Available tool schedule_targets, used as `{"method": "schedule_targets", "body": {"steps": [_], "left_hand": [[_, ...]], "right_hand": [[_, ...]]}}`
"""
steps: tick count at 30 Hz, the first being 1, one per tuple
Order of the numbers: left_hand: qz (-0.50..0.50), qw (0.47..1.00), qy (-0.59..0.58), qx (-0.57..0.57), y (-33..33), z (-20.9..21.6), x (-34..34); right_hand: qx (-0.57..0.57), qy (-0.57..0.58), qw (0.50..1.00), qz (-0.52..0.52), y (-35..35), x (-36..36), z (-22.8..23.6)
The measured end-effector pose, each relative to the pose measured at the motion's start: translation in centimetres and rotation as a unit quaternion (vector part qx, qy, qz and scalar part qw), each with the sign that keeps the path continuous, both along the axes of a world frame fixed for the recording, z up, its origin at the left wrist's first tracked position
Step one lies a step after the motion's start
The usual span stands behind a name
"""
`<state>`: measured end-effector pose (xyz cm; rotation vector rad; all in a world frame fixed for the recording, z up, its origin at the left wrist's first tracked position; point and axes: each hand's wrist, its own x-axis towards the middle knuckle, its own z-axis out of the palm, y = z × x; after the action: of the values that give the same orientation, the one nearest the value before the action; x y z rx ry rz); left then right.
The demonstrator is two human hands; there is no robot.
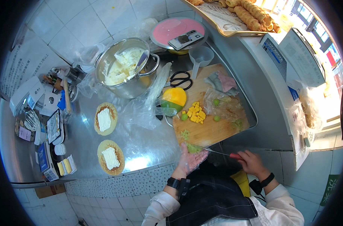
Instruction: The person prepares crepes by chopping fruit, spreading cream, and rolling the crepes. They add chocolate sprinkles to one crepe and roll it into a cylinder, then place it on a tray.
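Observation:
At the near edge of the wooden cutting board (201, 140), my left hand (191, 161) is cupped in a clear plastic glove. Chopped green grapes (194, 148) lie between its thumb and fingers, over the board's edge. My bare right hand (251, 163) grips the red handle of a knife (218, 152), its blade pointing left to the chopped pieces. On the board are a small heap of chopped grape (185, 134), diced mango (196, 112) and whole green grapes (216, 118). A cut mango (175, 98) sits at the board's left edge.
Two round pancakes topped with white cream (104, 119) (111, 158) lie left on the steel counter (81, 141). Behind stand a pot of cream (120, 86), scissors (181, 80), a plastic measuring cup (201, 56) and a pink-lidded container (167, 30). A tray of rolled pastries (250, 15) stands upper right.

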<state>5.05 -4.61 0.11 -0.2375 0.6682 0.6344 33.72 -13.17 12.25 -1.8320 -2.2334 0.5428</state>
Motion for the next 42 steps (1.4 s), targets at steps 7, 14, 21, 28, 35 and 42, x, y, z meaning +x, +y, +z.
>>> {"method": "schedule_targets", "body": {"steps": [7, 14, 21, 28, 35, 42], "left_hand": [[0.065, 0.982, -0.160, -0.076, 0.0, -0.8, -0.8], [0.062, 0.983, -0.164, -0.056, 0.5, -0.2, -1.0], [0.067, 0.973, -0.171, -0.143, 0.3, -1.3, -0.8], [0.057, 0.974, -0.201, -0.083, 0.3, -1.1, -0.9], [0.047, 0.984, -0.142, -0.097, 0.4, -0.9, -0.9], [0.035, 0.999, -0.037, 0.017, 0.0, -0.4, -0.6]], "right_hand": [[0.103, -0.051, 0.993, 0.038, 3.5, 2.5, -0.4], [0.126, -0.059, 0.985, 0.107, 11.6, 0.2, -0.3], [0.107, -0.072, 0.981, 0.142, 11.5, 1.5, -0.5], [0.100, -0.067, 0.990, 0.075, 8.5, 2.6, -0.1], [0.049, -0.046, 0.998, -0.005, 4.6, 1.6, -1.1], [0.109, -0.013, 0.992, 0.069, 2.8, 1.7, -1.2]]}}
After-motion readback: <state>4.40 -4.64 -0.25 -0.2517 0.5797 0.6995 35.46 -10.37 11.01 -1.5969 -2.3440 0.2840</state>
